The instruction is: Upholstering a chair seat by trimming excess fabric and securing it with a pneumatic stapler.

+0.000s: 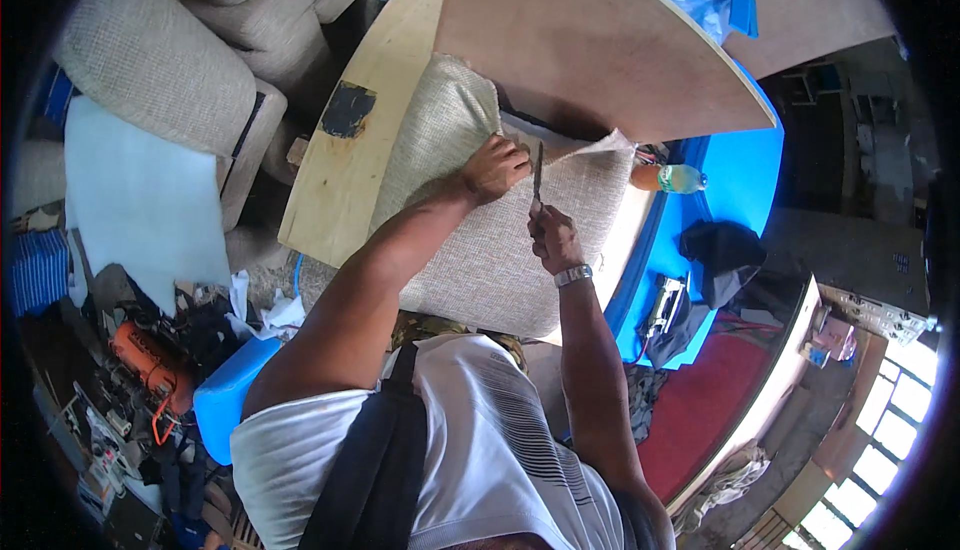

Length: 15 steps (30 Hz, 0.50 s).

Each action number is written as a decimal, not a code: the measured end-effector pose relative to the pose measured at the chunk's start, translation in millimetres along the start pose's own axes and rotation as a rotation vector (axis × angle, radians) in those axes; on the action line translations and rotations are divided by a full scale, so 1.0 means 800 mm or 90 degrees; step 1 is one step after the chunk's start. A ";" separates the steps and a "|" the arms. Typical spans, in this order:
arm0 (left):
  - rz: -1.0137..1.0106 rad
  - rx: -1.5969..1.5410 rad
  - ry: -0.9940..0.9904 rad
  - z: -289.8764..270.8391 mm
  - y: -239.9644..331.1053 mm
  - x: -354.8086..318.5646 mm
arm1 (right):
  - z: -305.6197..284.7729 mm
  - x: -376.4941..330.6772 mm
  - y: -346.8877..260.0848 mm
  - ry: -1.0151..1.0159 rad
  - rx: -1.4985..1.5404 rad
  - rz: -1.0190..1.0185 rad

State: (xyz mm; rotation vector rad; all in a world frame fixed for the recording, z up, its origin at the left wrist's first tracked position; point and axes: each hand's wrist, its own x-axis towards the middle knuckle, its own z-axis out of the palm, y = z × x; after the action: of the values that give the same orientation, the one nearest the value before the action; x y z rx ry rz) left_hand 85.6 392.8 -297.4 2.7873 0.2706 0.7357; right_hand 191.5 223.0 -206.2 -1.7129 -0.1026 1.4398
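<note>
From my remote seat I cannot read any word, number or sign in this view. The closest I get to lettering is the green-and-white label (668, 179) on the bottle (688, 180), too small on my feed to make out, and the print of thin dark stripes (530, 412) on the wearer's white shirt (455, 420), where I find nothing legible either. I can also pick out a small cluster of blurred marks (901, 263) on the dark panel (850, 250) far to the right, but I cannot tell whether they are characters.
</note>
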 end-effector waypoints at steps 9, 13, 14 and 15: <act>-0.035 0.061 -0.259 -0.060 -0.047 0.061 | -0.013 -0.011 0.003 0.013 0.014 -0.004; 0.089 0.051 -0.241 -0.087 -0.085 0.063 | -0.010 -0.013 0.005 0.010 0.021 -0.015; 0.079 0.053 -0.263 -0.087 -0.082 0.060 | -0.009 -0.015 0.005 0.012 0.027 -0.022; 0.068 0.054 -0.284 -0.087 -0.078 0.056 | -0.012 -0.016 0.006 -0.009 0.009 -0.022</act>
State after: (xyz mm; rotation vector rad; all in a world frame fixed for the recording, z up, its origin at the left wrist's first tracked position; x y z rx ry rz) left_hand 82.0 475.9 -235.8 2.9652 0.0685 0.1093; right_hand 193.0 207.4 -199.9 -1.6814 -0.1300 1.4245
